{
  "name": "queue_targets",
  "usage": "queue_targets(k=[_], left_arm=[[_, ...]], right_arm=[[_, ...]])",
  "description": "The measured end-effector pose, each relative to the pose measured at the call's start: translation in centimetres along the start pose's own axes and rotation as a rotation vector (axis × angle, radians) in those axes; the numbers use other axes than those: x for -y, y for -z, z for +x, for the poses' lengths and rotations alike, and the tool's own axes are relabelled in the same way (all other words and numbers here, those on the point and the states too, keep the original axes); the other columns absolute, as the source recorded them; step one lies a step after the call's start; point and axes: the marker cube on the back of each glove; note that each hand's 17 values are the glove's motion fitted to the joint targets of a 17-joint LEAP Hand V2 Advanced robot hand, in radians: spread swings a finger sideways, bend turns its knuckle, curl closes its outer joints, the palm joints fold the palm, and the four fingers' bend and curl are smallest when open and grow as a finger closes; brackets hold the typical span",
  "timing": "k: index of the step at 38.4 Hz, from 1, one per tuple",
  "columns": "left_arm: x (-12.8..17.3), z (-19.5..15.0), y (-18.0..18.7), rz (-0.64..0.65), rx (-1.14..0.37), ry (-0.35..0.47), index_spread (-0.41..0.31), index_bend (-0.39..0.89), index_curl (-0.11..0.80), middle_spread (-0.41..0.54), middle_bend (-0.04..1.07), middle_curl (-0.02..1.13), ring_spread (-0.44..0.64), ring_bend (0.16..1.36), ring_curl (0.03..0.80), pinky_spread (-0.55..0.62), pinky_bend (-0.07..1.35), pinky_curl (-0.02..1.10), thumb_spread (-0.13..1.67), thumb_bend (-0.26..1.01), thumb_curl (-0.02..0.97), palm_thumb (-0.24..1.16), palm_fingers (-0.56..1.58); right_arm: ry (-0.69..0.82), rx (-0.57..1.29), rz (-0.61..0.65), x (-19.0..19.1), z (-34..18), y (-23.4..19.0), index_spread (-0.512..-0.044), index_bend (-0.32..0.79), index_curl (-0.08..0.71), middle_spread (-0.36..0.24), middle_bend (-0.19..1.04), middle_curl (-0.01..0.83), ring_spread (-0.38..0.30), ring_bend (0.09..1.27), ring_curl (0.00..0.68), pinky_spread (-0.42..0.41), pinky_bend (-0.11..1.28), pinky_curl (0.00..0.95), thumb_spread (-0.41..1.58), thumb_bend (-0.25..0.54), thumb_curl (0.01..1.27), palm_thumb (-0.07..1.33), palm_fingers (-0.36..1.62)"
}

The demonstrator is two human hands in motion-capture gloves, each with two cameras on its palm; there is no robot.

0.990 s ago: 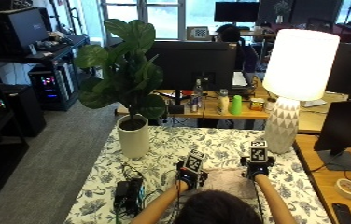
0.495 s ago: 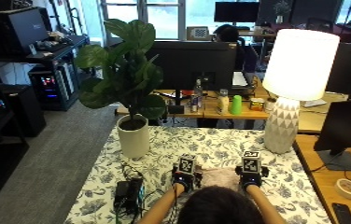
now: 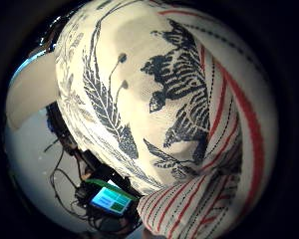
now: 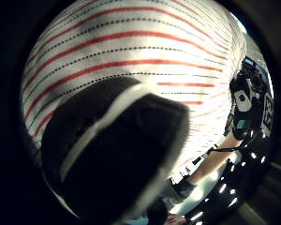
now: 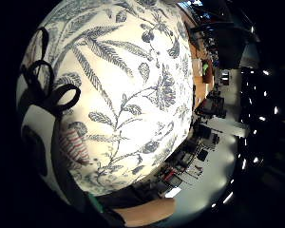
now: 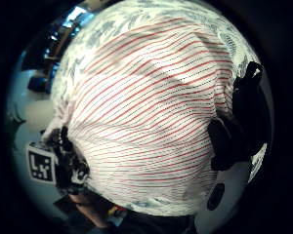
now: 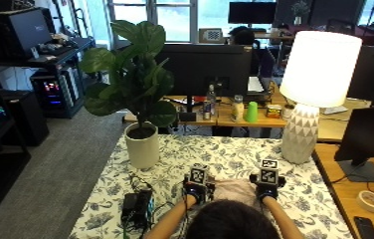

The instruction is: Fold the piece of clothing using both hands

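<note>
Outside view puts the garment [image 7: 234, 189] on the floral tablecloth [image 7: 240, 154], right in front of me and mostly hidden behind my head, with my left hand [image 7: 197, 188] at its left edge and my right hand [image 7: 267, 185] at its right edge. The hands are apart, the cloth spanning between them. I cannot tell from any view whether either hand pinches the fabric or only lies on it, so I treat the grip as unconfirmed. The left thumb-side palm view is filled with striped cloth [image 4: 131, 56], so that palm is close over it. The right thumb-side view shows the same stripes [image 6: 151, 117] with dark fingers [image 6: 244, 122] at one side of it.

To do this fold well, I judge I need both edges caught at matching points, so the crease runs straight. I would lift both sides together, keep the span taut, and carry it over evenly. The cloth looks thin and limp, so one hand leading would skew it. The plant pot [image 7: 142, 144] and lamp [image 7: 301, 134] stand further back, well apart from the work. A cabled device [image 7: 138, 205] lies near my left arm; I would keep the fabric off it.
</note>
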Motion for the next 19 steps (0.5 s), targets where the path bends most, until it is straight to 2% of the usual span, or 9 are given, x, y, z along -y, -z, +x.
queue_targets(k=[6,9,15,17,19], left_arm=[[-1.0,-1.0,1.8,-0.038,-0.013,0.007,-0.02,0.12,0.217,0.364,0.17,0.21,0.54,0.57,0.3,0.51,0.49,0.33,0.99,-0.03,0.147,-0.03,-0.08],[-1.5,-1.7,3.1,-0.028,-0.039,0.008,-0.013,0.13,0.219,0.353,0.17,0.22,0.53,0.58,0.302,0.5,0.49,0.33,1.01,-0.03,0.153,-0.02,-0.04],[-3.2,-3.5,6.3,0.038,-0.082,-0.028,-0.006,0.14,0.226,0.329,0.18,0.22,0.48,0.61,0.308,0.46,0.52,0.34,1.03,-0.03,0.164,-0.01,0.01],[-3.9,-4.4,7.7,0.076,-0.101,-0.02,-0.005,0.15,0.232,0.324,0.18,0.23,0.47,0.61,0.307,0.45,0.52,0.34,1.04,-0.02,0.168,-0.01,0.01],[-4.5,-5.3,9.0,0.12,-0.124,-0.018,0.0,0.15,0.236,0.32,0.17,0.23,0.47,0.62,0.307,0.44,0.52,0.34,1.05,-0.02,0.171,-0.01,0.02]], right_arm=[[0.13,0.148,-0.1,-1.3,-1.2,2.6,-0.226,0.18,0.267,-0.164,0.31,0.49,-0.231,0.69,0.45,-0.328,0.66,0.397,1.04,0.076,0.32,1.03,1.35],[0.131,0.177,-0.147,-1.5,-1.1,4.3,-0.227,0.18,0.286,-0.17,0.32,0.496,-0.233,0.69,0.452,-0.329,0.66,0.399,1.01,0.068,0.33,1.05,1.35],[0.137,0.27,-0.136,1.9,-2.3,6.1,-0.231,0.17,0.317,-0.177,0.35,0.503,-0.237,0.7,0.453,-0.332,0.66,0.403,0.98,0.05,0.35,1.09,1.35],[0.171,0.303,-0.136,3.5,-3.2,6.6,-0.232,0.17,0.324,-0.177,0.36,0.506,-0.236,0.71,0.457,-0.328,0.66,0.406,0.96,0.042,0.35,1.09,1.36],[0.226,0.343,-0.122,3.5,-4.2,8.3,-0.232,0.17,0.331,-0.179,0.37,0.509,-0.235,0.71,0.458,-0.325,0.66,0.411,0.95,0.036,0.36,1.1,1.36]])
